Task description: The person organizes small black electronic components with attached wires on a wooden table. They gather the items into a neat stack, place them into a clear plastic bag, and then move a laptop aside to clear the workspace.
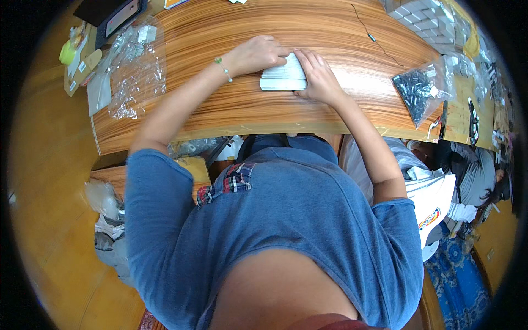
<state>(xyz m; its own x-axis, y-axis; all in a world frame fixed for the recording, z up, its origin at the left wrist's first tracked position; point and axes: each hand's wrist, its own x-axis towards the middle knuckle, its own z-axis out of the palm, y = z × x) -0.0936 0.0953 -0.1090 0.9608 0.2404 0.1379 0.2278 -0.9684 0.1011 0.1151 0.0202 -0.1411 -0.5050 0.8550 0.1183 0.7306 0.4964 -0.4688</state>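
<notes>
A thick stack of small white cards (283, 83) lies on the wood-grain table in front of me; thin layers show along its near side. My right hand (320, 77) grips its right end, thumb at the near edge and fingers over the far corner. At the stack's far left corner, my left hand (257, 55) is closed with its fingers curled. Its fingertips are partly hidden, so whether it pinches a card cannot be told. A beaded bracelet (223, 69) circles my left wrist.
Clear plastic bags (137, 71) lie on the left. A bag of small black parts (415, 91) sits near the right edge, with wrapped white boxes (423, 22) beyond. A thin black cord (371, 37) crosses the table's far side. Another person (476, 170) is at the far right.
</notes>
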